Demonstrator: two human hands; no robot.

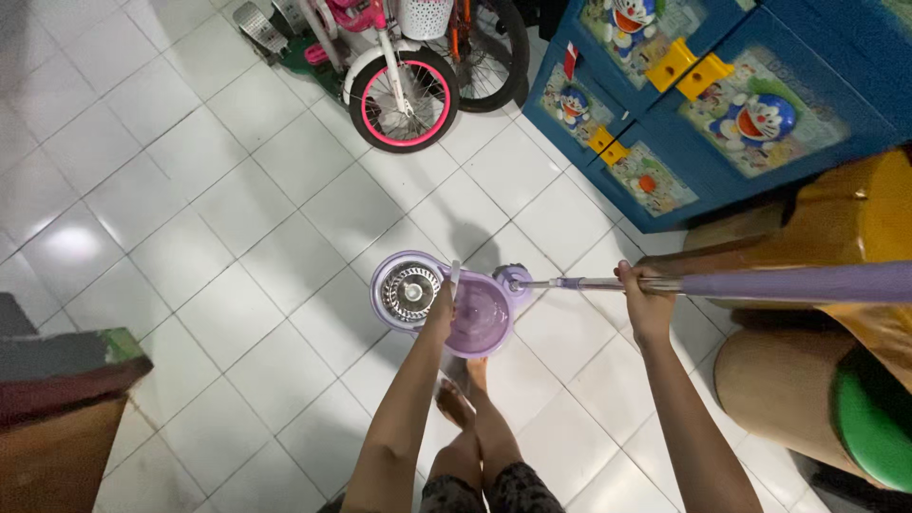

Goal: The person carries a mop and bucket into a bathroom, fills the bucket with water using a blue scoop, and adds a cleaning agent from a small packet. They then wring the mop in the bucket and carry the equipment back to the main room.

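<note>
A purple mop bucket (446, 304) is seen at the middle of the view, standing on the white tiled floor (237, 237). A steel spinner basket (410, 291) is set in its 9 o'clock half; the 3 o'clock half is an open purple basin. The bucket's upright handle (454, 275) is gripped by the left hand (441, 302), whose fingers are wrapped around it at the bucket's centre. A mop pole (722, 283) is held by the right hand (643, 290) toward 3 o'clock of the bucket, the fingers closed around the shaft where the metal part meets the purple sleeve. The pole is laid nearly level across the view, and its head (513, 278) is found at the bucket's rim, at about 2 o'clock. Bare feet (465, 389) are seen just at 6 o'clock of the bucket. A pink-wheeled bicycle (404, 90) is parked at 12 o'clock, and a blue cabinet (703, 104) is stood at 1 o'clock.
</note>
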